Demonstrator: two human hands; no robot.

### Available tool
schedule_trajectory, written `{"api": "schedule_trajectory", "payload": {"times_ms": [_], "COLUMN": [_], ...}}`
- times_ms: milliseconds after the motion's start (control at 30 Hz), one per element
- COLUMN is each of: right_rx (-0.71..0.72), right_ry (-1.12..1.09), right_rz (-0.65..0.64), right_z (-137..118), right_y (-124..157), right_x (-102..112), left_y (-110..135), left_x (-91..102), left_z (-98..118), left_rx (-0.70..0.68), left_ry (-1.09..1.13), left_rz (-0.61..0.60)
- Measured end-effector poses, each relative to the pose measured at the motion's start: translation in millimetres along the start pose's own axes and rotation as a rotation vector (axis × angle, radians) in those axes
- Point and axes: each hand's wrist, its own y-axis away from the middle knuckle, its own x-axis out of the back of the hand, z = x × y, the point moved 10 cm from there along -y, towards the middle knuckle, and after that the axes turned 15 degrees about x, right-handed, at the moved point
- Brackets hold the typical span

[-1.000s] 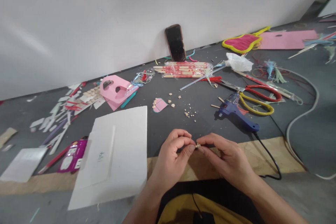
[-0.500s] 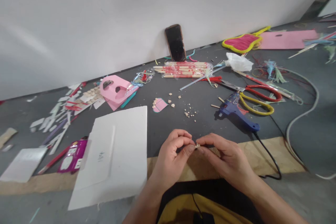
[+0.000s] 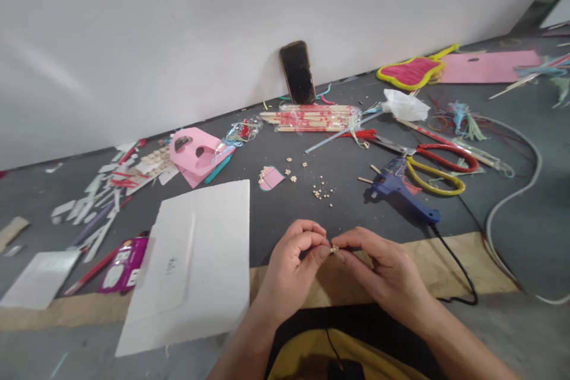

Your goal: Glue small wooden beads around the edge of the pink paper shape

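My left hand [image 3: 296,264] and my right hand [image 3: 383,270] meet in front of me over a brown cardboard strip [image 3: 449,267]. Both pinch a tiny pale bead cluster [image 3: 334,248] between their fingertips. Further out on the grey floor lie several loose pale beads [image 3: 323,192] and a small pink heart-shaped card [image 3: 271,179] with beads along its edge. A blue glue gun [image 3: 401,190] lies just beyond my right hand, its black cord running back past my wrist.
A white paper sheet [image 3: 200,261] lies left of my hands. Red and yellow scissors [image 3: 434,163], a pack of wooden sticks [image 3: 309,117], a phone [image 3: 297,72] leaning on the wall, pink cut-outs [image 3: 196,151], paper scraps [image 3: 102,196] and a white cable [image 3: 512,202] surround them.
Almost nothing has changed. My fingers have shifted very slightly on the bead cluster; both hands stay in the same place.
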Motion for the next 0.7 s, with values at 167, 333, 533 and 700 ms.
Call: {"api": "schedule_trajectory", "payload": {"times_ms": [167,333,533,700], "right_rx": [0.006,0.019,-0.018,0.126], "right_ry": [0.003,0.008,0.097,0.370], "right_rz": [0.005,0.001,0.021,-0.013], "right_z": [-1,-2,8,14], "right_y": [-1,-1,0,-2], "right_x": [0,-2,3,2], "left_y": [-1,-1,-4,-6], "left_x": [0.7,-0.2,3.9,16.7], "left_z": [-2,-2,-5,-9], "left_rx": [0.009,0.007,0.045,0.040], "left_ry": [0.005,0.004,-0.041,-0.181], "left_rz": [0.006,0.011,0.034,0.135]}}
